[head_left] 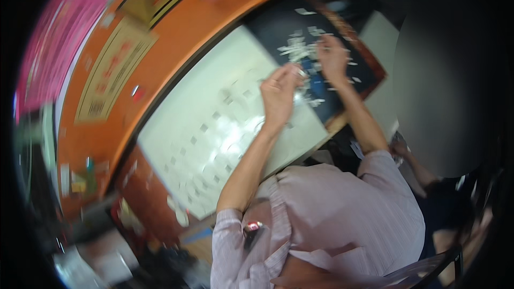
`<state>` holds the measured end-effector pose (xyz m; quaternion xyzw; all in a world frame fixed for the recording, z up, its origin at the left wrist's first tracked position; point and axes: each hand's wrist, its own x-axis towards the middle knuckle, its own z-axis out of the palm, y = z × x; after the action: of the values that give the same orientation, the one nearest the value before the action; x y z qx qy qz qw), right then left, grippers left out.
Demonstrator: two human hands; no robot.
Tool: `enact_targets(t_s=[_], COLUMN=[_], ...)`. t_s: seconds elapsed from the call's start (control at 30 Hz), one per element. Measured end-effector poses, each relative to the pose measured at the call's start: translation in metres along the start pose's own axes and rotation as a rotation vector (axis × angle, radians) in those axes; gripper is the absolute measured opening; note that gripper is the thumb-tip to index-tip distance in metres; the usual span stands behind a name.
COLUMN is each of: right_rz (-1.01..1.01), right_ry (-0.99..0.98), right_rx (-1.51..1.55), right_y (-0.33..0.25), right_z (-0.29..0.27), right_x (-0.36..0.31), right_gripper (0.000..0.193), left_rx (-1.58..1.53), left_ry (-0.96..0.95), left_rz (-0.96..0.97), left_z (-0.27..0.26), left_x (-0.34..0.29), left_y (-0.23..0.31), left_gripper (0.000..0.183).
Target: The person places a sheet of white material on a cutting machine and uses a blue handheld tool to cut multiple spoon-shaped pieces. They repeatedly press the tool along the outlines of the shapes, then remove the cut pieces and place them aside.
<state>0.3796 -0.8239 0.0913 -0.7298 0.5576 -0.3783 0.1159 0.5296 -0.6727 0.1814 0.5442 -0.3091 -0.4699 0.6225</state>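
Observation:
My left hand (279,90) is over the right end of a white board (187,85), its fingers pinched together around a small pale piece (301,74). Just right of it, my right hand (332,60) reaches over a dark board (274,18) scattered with small white pieces (297,48). The fingers of that hand curl down among the pieces; blur hides whether anything is between them. Rows of small grey squares (216,115) mark the white board, and a bright glare lies across its middle.
An orange counter (176,37) curves behind the boards, with a yellow printed label (113,69) on it. A pink sheet (64,32) hangs at the far left. Another person (450,203) is close on my right. Wood edging (369,64) borders the dark board.

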Motion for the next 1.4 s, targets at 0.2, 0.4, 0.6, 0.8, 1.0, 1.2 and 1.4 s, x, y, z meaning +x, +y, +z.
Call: enact_targets(t_s=[0.2, 0.4, 0.6, 0.8, 1.0, 1.2, 1.4], right_rz=[0.037, 0.172, 0.317, 0.453, 0.782, 1.014, 1.144], right_ry=[-0.071, -0.275, -0.42, -0.243, -0.026, -0.078, -0.09], right_rx=[0.259, 0.146, 0.2, 0.236, 0.61, 0.841, 1.263], right_y=[-0.026, -0.036, -0.044, -0.054, -0.051, -0.063, -0.071], right_z=[0.008, -0.01, -0.016, -0.015, -0.017, -0.019, -0.015], right_x=[-0.098, -0.185, -0.199, -0.221, -0.234, -0.246, -0.255], right_gripper=[0.01, 0.033, 0.046, 0.038, 0.048, 0.042, 0.035], left_rx=[0.551, 1.362, 1.555, 1.508, 1.458, 1.166, 0.989], left_ry=[-0.296, -0.089, 0.002, -0.139, -0.268, -0.335, -0.754], left_rz=[0.494, 0.458, 0.332, 0.493, 0.375, 0.797, 0.707], left_z=[0.021, -0.149, -0.22, -0.216, -0.205, -0.168, -0.097], left_x=[0.079, 0.03, 0.014, 0.004, -0.009, -0.014, -0.039], left_y=[-0.015, -0.055, -0.079, -0.077, -0.07, -0.059, -0.093], left_gripper=[0.051, 0.057, 0.069, 0.064, 0.066, 0.059, 0.057])
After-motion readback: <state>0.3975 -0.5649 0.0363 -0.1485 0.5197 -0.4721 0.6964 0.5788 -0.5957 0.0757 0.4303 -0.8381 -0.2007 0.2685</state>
